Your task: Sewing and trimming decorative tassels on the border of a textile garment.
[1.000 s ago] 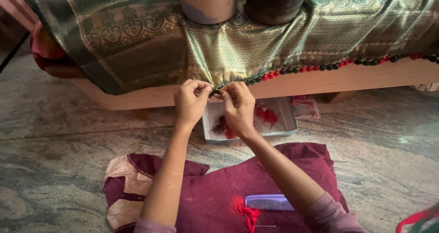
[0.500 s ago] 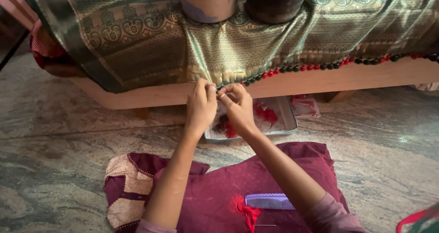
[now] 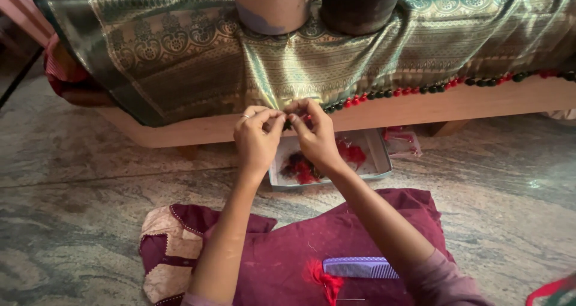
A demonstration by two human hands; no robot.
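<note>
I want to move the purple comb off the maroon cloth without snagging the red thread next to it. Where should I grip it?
Grip the purple comb by its plain spine, the long upper edge away from the teeth, probably coming from above near its right end. It lies flat on the maroon cloth, teeth pointing toward the person, and the red thread tuft sits at its left end, so the right side looks freer.

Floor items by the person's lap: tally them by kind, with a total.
Purple comb: 1
Maroon cushion: 1
Loose red thread tuft: 1
White tray of red threads: 1
Small clear packet: 1
Total: 5
</note>
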